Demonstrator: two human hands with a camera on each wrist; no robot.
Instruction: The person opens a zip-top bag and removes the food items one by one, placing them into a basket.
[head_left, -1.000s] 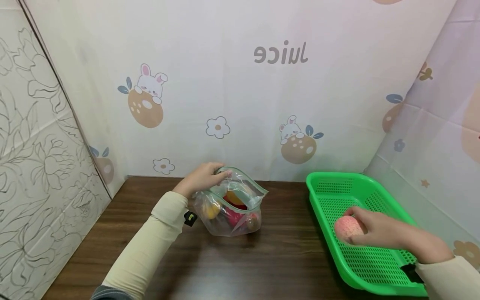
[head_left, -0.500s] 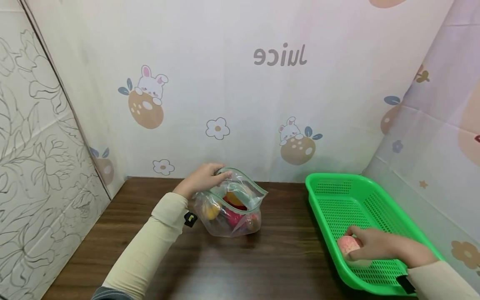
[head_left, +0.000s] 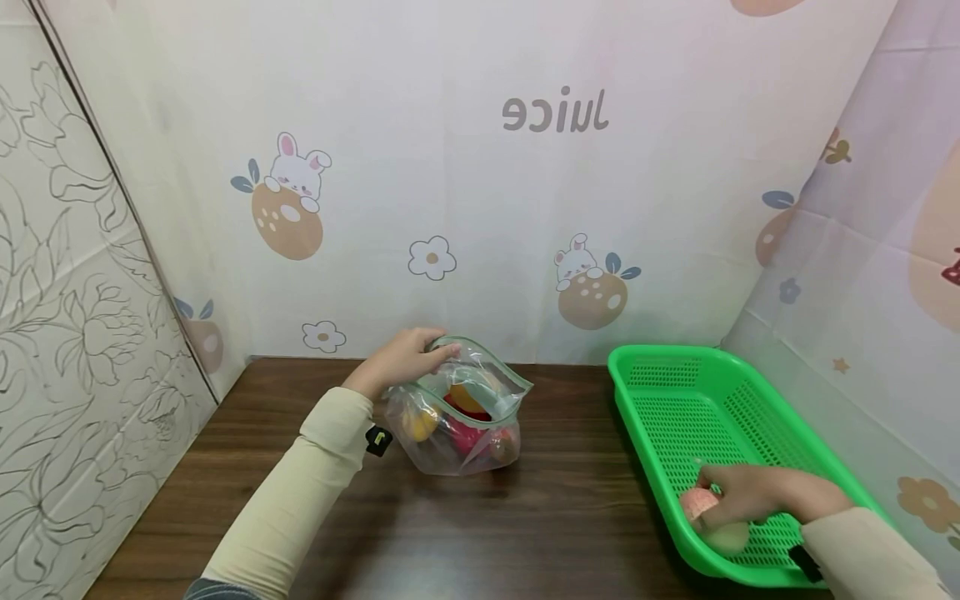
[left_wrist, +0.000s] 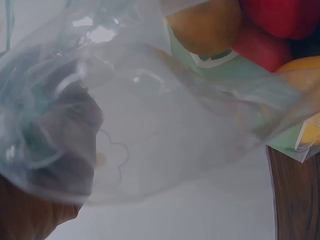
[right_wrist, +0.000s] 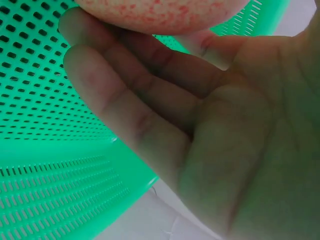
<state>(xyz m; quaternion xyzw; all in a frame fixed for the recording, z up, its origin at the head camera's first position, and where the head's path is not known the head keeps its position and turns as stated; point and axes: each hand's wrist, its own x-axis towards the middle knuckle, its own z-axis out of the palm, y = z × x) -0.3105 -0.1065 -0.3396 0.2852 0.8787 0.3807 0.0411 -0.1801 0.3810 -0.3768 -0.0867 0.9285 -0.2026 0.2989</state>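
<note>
My left hand pinches the green-edged rim of a clear zip bag, whose mouth gapes. Inside it show a yellow fruit, a dark pink one and a small brownish one; red fruit also shows in the left wrist view. Low inside the green basket, my right hand grips a pink speckled peach between thumb and fingers. A pale rounded surface shows just under those fingers. The right wrist view catches only the lower part of the peach.
The perforated basket stands on the right of the dark wooden table, near the right-hand curtain. A printed white curtain rises behind the table, and a flower-patterned panel bounds the left side.
My right hand has lowered the peach from over the basket toward its near left part. The left hand and the bag have stayed in place.
</note>
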